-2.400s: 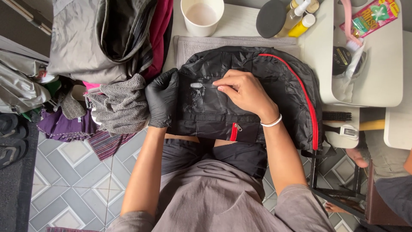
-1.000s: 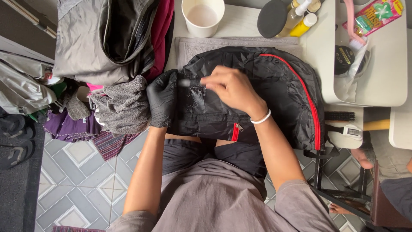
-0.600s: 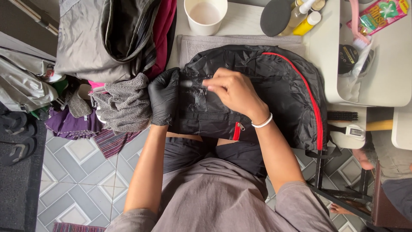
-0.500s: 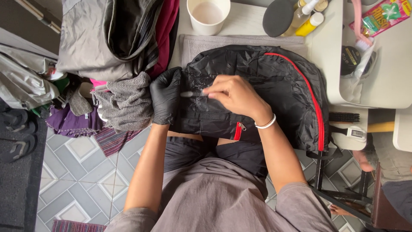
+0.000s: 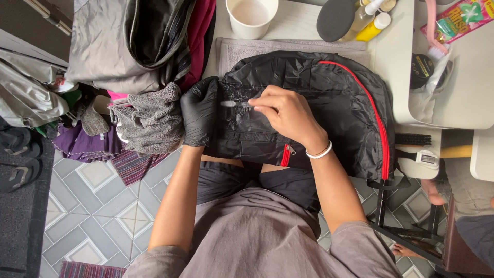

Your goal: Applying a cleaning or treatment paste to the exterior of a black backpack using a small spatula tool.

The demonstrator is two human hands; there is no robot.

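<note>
- The left hand (image 5: pixel 199 117), in a black glove, lies nearly flat on the left edge of the black backpack (image 5: pixel 309 113), fingers extended and close together, pressing the fabric down; it grips nothing.
- The right hand (image 5: pixel 288 114), bare, with a white band at the wrist, is curled narrow around a small brush (image 5: pixel 232 104), pinching its handle between thumb and fingertips. The pale brush head points left and touches the backpack's front panel, where a whitish, foamy patch shows on the fabric.
- The backpack lies across the person's lap and the near edge of the white table (image 5: pixel 298 23), on a grey towel mat (image 5: pixel 257 47). A red zipper line curves along its right side, and a short red zipper sits at the near edge.
- A white cup (image 5: pixel 251 16) stands at the far side of the table beyond the backpack; its inside looks pale, and what it contains cannot be made out.
- To the far right of the cup lie a dark oval brush (image 5: pixel 335 18) and small bottles (image 5: pixel 370 20).
- Left of the backpack, a folded grey towel (image 5: pixel 152 118) sits just beside the gloved hand, under a heap of clothes (image 5: pixel 128 46).
</note>
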